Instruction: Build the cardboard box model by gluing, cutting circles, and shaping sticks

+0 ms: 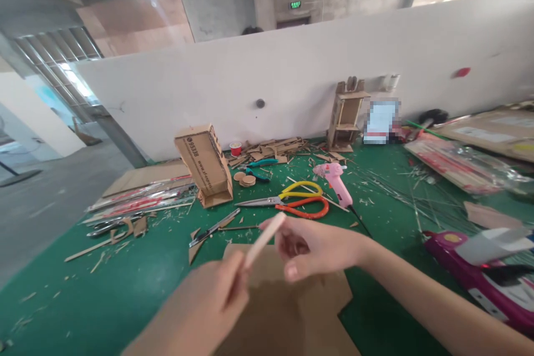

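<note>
My left hand (212,295) is closed around the lower end of a flat wooden craft stick (266,238), which slants up and to the right. Beside the stick's upper end is my right hand (306,245), its fingers curled and its thumb apart from them. I cannot tell whether its fingertips touch the stick. Below both hands lies a sheet of brown cardboard (287,311) with a notched right edge. Just beyond them are scissors (287,200) with yellow and orange handles, a utility knife (214,228) and a pink glue gun (337,183).
A cardboard box (204,167) stands tilted at centre left. Behind are cardboard scraps (275,150), teal-handled pliers (256,169) and a small cardboard shelf (346,117) by the white partition (187,89). A magenta device (471,272) sits at right; packaged sticks (146,200) lie at left.
</note>
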Motion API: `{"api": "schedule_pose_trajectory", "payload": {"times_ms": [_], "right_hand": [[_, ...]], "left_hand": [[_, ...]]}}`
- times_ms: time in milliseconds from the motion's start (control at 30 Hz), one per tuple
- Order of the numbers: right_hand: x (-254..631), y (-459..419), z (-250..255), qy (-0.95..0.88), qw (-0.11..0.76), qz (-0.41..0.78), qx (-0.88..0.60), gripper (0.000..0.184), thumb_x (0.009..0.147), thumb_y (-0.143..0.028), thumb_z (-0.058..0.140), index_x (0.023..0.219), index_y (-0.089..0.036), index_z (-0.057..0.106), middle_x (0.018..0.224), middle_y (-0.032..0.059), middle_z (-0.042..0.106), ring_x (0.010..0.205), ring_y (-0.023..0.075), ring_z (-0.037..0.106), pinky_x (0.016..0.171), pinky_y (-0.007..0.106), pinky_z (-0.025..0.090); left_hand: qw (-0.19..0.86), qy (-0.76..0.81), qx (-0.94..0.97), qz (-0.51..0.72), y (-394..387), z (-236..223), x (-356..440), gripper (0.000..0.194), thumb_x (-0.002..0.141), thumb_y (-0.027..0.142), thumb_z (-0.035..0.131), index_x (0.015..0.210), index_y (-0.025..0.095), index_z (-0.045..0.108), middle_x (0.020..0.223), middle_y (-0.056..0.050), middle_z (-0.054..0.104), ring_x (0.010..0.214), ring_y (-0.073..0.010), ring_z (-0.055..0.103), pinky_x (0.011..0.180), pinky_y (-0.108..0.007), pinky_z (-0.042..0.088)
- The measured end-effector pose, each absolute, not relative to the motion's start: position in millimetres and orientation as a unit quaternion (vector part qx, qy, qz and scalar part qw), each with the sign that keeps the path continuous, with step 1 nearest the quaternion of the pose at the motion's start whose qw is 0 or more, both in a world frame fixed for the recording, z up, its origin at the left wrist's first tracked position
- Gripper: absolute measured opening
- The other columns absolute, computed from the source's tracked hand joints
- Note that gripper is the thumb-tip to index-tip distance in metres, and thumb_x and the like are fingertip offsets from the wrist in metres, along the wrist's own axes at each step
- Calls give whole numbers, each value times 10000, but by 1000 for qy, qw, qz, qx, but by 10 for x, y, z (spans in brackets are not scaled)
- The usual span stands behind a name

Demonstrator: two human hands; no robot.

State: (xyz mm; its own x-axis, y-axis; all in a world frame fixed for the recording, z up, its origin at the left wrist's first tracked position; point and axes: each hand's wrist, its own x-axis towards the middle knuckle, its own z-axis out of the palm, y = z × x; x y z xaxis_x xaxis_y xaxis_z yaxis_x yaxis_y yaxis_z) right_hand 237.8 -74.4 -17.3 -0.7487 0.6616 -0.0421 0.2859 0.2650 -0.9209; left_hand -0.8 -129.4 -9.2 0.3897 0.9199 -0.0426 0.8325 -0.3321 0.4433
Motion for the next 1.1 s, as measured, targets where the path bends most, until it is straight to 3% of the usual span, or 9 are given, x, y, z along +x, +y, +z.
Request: {"api": "schedule_pose_trajectory", "payload": {"times_ms": [100,167,367,567,633,733,800,933,1100], "right_hand": [[2232,-813,-202,-722,220,606,-249,475,848,-521,518,1144,-155,585,757,8,544,640,98,485,569,219,402],[2208,-814,-179,-697,251,621,-258,427,899,-494,443,1019,-137,645,637,-16,507,550,77,439,515,203,366],[2302,-822,-107,-670,292,611,-304,282,863,-317,501,786,-129,697,501,-27,523,436,60,432,445,182,353],[2227,-949,-269,-601,288,666,-336,292,815,-370,508,770,-136,676,472,-17,562,352,62,430,361,173,306],[2306,-894,-235,-538,346,688,-342,275,786,-383,506,683,-155,622,413,-31,514,310,65,383,318,177,255],[2562,-772,-75,-389,566,631,-360,230,766,-335,523,589,-189,507,344,-92,320,285,36,212,305,168,158],[2709,-741,-1,-388,603,598,-358,209,814,-335,513,663,-192,532,387,-82,372,310,37,245,330,173,187],[2714,-814,-168,-490,514,593,-379,257,814,-424,575,718,-187,557,402,-58,441,339,61,323,341,186,196],[2548,-853,-545,-530,459,559,-443,322,833,-491,527,727,-187,537,397,-79,403,328,56,294,333,180,203]], "left_hand": [[230,501,828,100,-1289,-139,342,283,923,308,364,1021,210,610,906,-59,698,758,-191,654,636,-267,437],[258,471,833,132,-1237,-115,414,320,950,331,331,1079,236,608,996,-40,691,853,-191,650,715,-276,448],[347,362,849,164,-1101,59,407,401,980,356,256,1070,241,630,980,-13,662,913,-153,590,865,-270,416],[446,332,829,60,-1047,104,293,449,954,448,251,843,201,609,781,-11,575,649,-118,490,645,-235,419],[493,341,800,-23,-1014,65,154,478,934,503,269,687,181,520,666,2,518,577,-106,457,568,-225,384],[535,360,763,-41,-935,-31,-88,504,916,555,266,621,178,421,586,22,437,518,-96,404,504,-219,332],[458,435,773,61,-863,-113,-190,482,931,532,237,682,181,455,621,21,444,557,-107,415,539,-224,353],[177,521,814,186,-757,-308,-166,379,951,429,274,967,199,574,890,-37,554,762,-158,545,684,-269,421],[0,512,849,131,-738,-552,-77,428,957,316,283,1366,219,361,1100,-80,515,905,-196,601,708,-284,466]]}}
